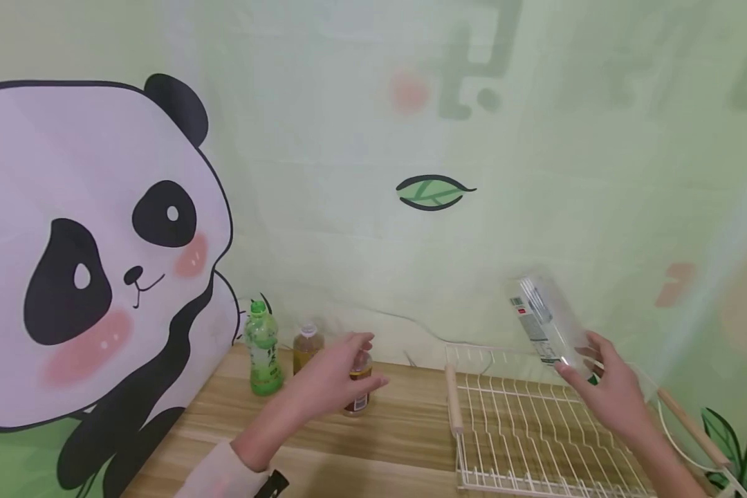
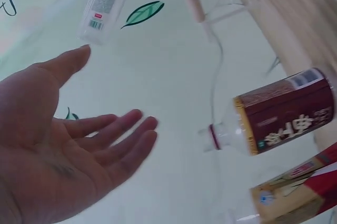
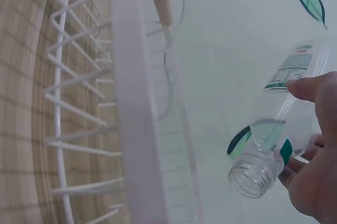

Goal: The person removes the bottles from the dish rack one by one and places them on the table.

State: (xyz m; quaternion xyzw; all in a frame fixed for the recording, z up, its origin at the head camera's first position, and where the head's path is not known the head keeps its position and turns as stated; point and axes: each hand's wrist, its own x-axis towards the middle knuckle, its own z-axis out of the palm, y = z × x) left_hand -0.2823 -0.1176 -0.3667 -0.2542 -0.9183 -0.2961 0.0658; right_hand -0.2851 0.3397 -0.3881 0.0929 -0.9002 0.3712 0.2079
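Note:
My right hand (image 1: 616,391) grips a clear plastic bottle (image 1: 544,321) above the rack's right part. The bottle is tilted, its base up and away and its open, capless neck (image 3: 250,176) downward, as the right wrist view shows. My left hand (image 2: 79,145) holds nothing; its fingers are spread and relaxed. It hovers near a bottle with a dark brown label (image 2: 287,110), apart from it in the left wrist view. Beside that stands a bottle with a tan and red label (image 2: 300,190). Further left in the head view is a green bottle (image 1: 264,356) with a green cap.
A white wire dish rack (image 1: 517,477) with wooden handles stands on the right of the wooden table (image 1: 404,432). Behind runs a wall hanging (image 1: 324,228) with a panda and leaves printed on it. A thin cord (image 1: 401,316) trails along the wall.

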